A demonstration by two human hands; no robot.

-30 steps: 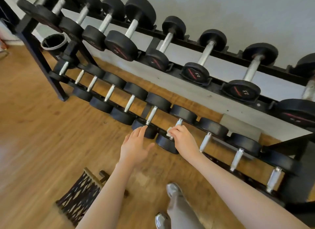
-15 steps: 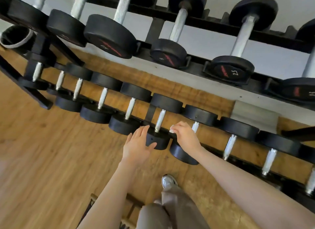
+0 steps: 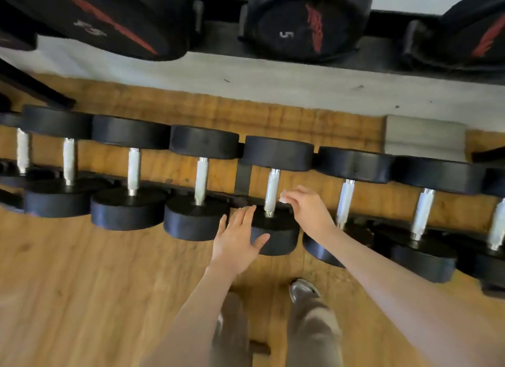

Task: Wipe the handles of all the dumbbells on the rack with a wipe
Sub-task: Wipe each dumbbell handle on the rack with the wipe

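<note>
Wiping lower-row handle (image 3: 272,193) | right hand (image 3: 310,212) pinches wipe (image 3: 283,198) | left hand (image 3: 237,237) released, steadying | progress indeterminate; upper row unreached

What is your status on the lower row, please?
Right hand pinching wipe beside handle. Left hand open on dumbbell head. Nothing blocking.

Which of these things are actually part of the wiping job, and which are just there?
Part of the job:
wipe pinched in the right hand
dumbbell handle beside it
left hand on that dumbbell's front weight
rack

Just there:
wooden floor
grey block
</note>
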